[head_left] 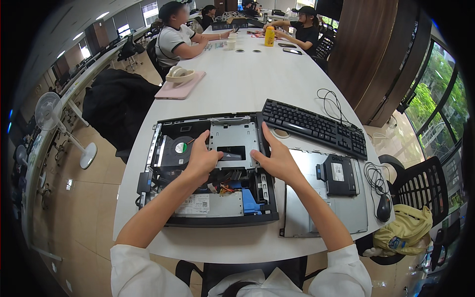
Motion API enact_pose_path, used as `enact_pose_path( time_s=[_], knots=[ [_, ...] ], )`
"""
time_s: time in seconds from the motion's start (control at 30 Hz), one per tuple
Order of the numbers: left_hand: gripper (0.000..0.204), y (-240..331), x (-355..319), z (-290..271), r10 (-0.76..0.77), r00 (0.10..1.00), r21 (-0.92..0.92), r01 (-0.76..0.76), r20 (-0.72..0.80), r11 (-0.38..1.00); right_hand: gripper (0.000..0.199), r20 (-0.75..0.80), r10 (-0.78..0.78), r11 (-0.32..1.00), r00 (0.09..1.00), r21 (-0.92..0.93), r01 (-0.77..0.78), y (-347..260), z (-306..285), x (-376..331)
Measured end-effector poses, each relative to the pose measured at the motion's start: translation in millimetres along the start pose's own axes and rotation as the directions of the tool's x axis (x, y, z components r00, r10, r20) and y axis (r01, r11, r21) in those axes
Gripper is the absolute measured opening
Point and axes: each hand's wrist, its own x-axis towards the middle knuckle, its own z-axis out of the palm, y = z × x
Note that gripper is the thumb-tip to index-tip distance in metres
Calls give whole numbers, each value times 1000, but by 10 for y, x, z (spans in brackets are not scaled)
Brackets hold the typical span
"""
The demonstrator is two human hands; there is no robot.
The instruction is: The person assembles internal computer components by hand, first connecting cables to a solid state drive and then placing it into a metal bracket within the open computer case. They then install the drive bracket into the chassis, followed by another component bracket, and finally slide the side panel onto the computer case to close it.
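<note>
**Both hands on the drive cage of an opened desktop case**

My left hand (202, 157) and right hand (275, 157) press against the two sides of a grey metal drive cage (233, 141), fingers stretched up along its edges and thumbs turned inward onto its lower lip. Neither hand closes around it; both lie open and flat, pinching the cage between them from left and right.

The cage sits in the upper middle of an open black computer case (208, 171) lying flat on the white table (237, 84). Just left of my left hand is a round black cooling fan (177, 148). Below my palms, toward me, I see a tangle of coloured wires (226, 188), a blue plastic piece (250, 200) and a grey power supply with a white label (200, 204).

Right of my right hand lies the removed grey side panel (302, 218), with a black optical drive (340, 174) resting on it. Beyond that hand sits a black keyboard (314, 127); further right is a black mouse (383, 208) with its coiled cable. A yellow bag (405, 228) rests on a black chair (420, 185) at the table's edge.

Farther up the table lie a pink pad with cream headphones (180, 78), and other people sit at the far end.
</note>
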Motion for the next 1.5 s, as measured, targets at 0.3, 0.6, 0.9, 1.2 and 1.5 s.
enact_pose_path(
  time_s=[0.3,0.6,0.9,1.2,1.5],
  knots=[
    [80,71,-32,-46,-98,989,-46,103,114,994,90,-29,105,991,994,-80,-107,-59,18,85],
    [79,38,-70,11,-62,998,-83,63,24,995,90,-51,139,990,989,-26,-141,-24,50,114],
    [76,-243,66,-16,24,999,86,-27,31,996,91,-74,183,979,980,-73,-188,-53,50,112],
    [80,-175,74,-21,105,991,291,-126,86,948,91,-90,222,972,971,94,-213,80,99,154],
    [78,-139,57,51,239,967,503,-249,85,828,89,-192,152,983,969,-68,-168,12,131,83]
  ],
)
